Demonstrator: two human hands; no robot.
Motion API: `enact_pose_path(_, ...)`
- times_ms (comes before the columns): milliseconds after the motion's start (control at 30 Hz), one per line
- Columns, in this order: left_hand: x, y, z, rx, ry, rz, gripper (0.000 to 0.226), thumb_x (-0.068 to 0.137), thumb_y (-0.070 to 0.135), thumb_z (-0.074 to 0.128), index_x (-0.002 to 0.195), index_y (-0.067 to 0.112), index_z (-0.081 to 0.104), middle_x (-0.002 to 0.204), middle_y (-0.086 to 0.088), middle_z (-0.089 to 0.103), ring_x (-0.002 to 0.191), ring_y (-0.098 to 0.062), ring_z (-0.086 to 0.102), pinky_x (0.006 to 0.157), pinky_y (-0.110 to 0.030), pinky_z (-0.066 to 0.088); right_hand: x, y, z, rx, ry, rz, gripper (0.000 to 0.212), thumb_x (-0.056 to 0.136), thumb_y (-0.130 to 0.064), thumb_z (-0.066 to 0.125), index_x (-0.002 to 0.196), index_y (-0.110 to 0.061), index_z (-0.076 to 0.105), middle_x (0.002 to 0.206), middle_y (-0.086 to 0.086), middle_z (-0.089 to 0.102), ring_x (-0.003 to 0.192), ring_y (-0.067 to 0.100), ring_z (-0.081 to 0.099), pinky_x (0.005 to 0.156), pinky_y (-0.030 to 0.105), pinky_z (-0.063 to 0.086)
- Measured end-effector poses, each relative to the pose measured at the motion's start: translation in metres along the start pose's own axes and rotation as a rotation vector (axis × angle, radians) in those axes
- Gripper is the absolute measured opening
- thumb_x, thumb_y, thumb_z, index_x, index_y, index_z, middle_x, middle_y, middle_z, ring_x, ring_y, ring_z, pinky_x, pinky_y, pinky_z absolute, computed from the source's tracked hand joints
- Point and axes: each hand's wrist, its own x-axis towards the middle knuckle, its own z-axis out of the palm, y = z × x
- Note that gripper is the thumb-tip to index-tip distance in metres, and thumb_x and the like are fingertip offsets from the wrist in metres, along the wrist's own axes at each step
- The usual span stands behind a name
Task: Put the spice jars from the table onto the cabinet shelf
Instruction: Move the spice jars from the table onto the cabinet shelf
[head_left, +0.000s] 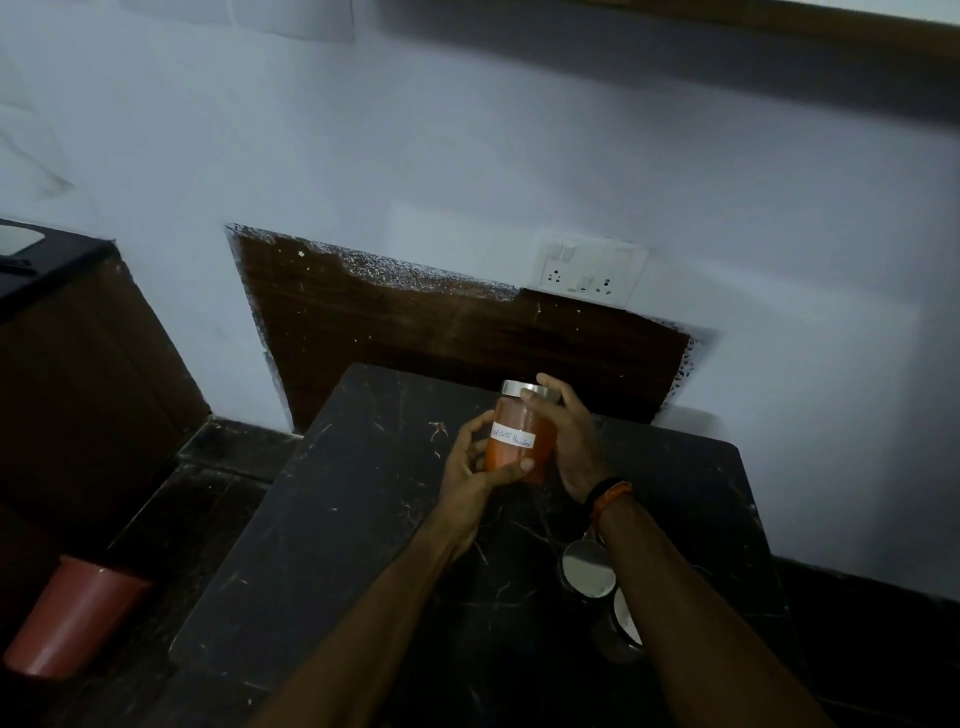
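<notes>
Chilli powder jar (519, 439) is held above the table (332, 519). L hand (475, 457) grips its base, R hand (563, 436) wraps its side w/ fingers on the steel lid (527, 388). Keep upright, lid snug, before shelving. 2 more jars (587, 571) sit under R wrist.

Both forearms are bare to the lower frame edge; no sleeves are visible. The right wrist carries a dark band (607, 487) with an orange band (613, 500) just beside it on the forearm side, the two touching. The left hand (475, 462) and right hand (569, 441) are ungloved, and the left wrist carries no visible item.
</notes>
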Motion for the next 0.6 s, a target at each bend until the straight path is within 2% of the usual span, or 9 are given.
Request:
enact_pose_path(100,-0.001,0.009,0.0,-0.084,-0.076,-0.019,0.077,0.071,0.01,0.084,0.137,0.034,0.052,0.134,-0.013,0.06,0.122,-0.033,0.061,0.099,-0.056,0.051,0.001,-0.003,-0.005,0.139,-0.015,0.006,0.071,0.075,-0.045,0.068,0.139,-0.023,0.048,0.136,0.012,0.052,0.113,0.032,0.061,0.09,0.046,0.056)
enact_pose_path(267,0.001,0.019,0.008,0.028,-0.045,0.04,0.079,0.072,0.007,0.084,0.137,0.035,0.051,0.132,-0.011,0.062,0.119,-0.03,0.063,0.096,-0.056,0.054,0.0,-0.013,-0.008,0.228,-0.013,-0.017,0.067,0.08,-0.042,0.063,0.141,-0.021,0.048,0.134,0.011,0.055,0.111,0.032,0.063,0.08,0.039,0.056)
enact_pose_path(500,0.005,0.025,0.016,0.071,-0.046,0.102,0.081,0.07,0.012,0.088,0.139,0.033,0.05,0.133,-0.011,0.061,0.12,-0.029,0.063,0.095,-0.055,0.054,0.003,-0.025,-0.014,0.201,-0.026,-0.052,0.06,0.082,-0.043,0.062,0.139,-0.025,0.051,0.134,0.01,0.055,0.113,0.033,0.062,0.089,0.047,0.056)
enact_pose_path(600,0.011,0.038,0.02,0.052,-0.07,0.079,0.076,0.069,0.02,0.087,0.136,0.03,0.054,0.131,-0.013,0.062,0.119,-0.031,0.063,0.095,-0.054,0.055,0.006,-0.031,-0.018,0.226,-0.016,-0.079,0.059,0.083,-0.043,0.064,0.137,-0.023,0.053,0.135,0.012,0.056,0.114,0.034,0.063,0.088,0.043,0.057)
